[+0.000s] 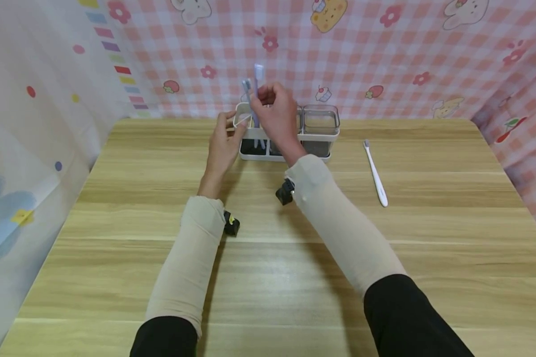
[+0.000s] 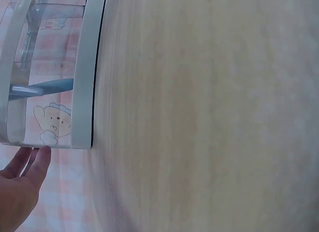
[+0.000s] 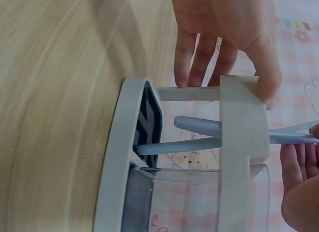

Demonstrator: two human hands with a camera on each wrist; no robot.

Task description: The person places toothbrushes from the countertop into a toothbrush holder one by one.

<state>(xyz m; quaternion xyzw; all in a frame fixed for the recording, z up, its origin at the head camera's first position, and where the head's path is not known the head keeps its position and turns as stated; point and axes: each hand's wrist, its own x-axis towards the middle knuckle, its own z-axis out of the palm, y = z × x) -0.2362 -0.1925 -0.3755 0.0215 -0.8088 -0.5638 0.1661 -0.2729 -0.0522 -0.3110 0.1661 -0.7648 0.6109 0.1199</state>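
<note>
A white two-tier toothbrush holder [image 1: 261, 157] stands at the table's back edge. My left hand [image 1: 221, 148] grips its left end, thumb on the upper rail and fingers at the side, as the right wrist view shows. With my right hand [image 1: 279, 116] I pinch a lavender toothbrush [image 1: 256, 89], bristles up. Its handle [image 3: 197, 124] passes through the left opening of the upper tier, and its lower end hangs above the base. A blue-grey toothbrush [image 3: 174, 144] leans through the same opening, its foot at the dark base mat.
Clear cups [image 1: 320, 121] sit in the holder's middle and right places. A white toothbrush [image 1: 375, 173] lies on the wooden table [image 1: 268, 277] to the right. Behind the holder hangs a pink checked curtain [image 1: 362, 59]; a white patterned one [image 1: 40, 124] hangs at the left.
</note>
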